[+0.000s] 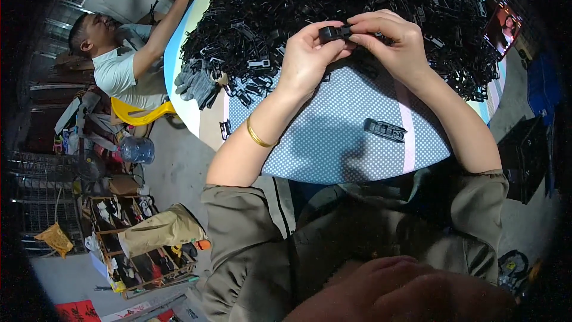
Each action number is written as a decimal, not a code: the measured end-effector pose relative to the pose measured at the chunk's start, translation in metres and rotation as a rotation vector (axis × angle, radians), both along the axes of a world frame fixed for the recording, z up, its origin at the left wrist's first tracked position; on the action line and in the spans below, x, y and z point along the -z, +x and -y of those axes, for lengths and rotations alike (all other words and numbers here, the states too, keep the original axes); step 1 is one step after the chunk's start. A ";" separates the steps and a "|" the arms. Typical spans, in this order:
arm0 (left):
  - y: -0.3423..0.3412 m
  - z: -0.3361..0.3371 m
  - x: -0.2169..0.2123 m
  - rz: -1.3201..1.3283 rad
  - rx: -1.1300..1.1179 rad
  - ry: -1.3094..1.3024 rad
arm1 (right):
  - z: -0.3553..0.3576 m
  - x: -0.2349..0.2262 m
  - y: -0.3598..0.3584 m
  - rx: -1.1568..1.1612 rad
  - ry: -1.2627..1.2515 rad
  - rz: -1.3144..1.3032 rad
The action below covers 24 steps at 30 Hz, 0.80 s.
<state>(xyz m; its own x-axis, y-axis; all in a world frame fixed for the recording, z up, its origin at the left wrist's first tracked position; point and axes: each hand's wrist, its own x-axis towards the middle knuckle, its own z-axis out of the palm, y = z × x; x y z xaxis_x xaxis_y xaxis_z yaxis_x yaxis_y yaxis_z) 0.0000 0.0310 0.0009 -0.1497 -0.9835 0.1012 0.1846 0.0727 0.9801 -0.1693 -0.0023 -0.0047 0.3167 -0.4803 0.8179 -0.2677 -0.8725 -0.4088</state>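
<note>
Between my two hands, just in front of the heap, is a small black plastic part [333, 33]. My left hand [307, 56] pinches its left end between thumb and fingers. The thumb and fingertips of my right hand [393, 40] close on its right end. Behind and around my hands lies a large heap of similar black plastic parts [268, 0]. A single black slotted part [385, 130] rests on the dotted tablecloth [322, 137] in front of me, apart from the heap. Fine detail of the held part is hidden by my fingers.
Grey gloves [199, 80] lie at the heap's left edge, near a small black piece [224, 130]. A lit screen [504, 28] stands at the right. Across to the left sits another person [122, 53], one arm reaching to the table. A shoe rack [143, 250] stands lower left.
</note>
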 end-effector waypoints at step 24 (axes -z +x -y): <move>0.058 0.040 -0.009 -0.316 -0.161 -0.175 | 0.002 0.004 0.015 0.111 -0.113 -0.177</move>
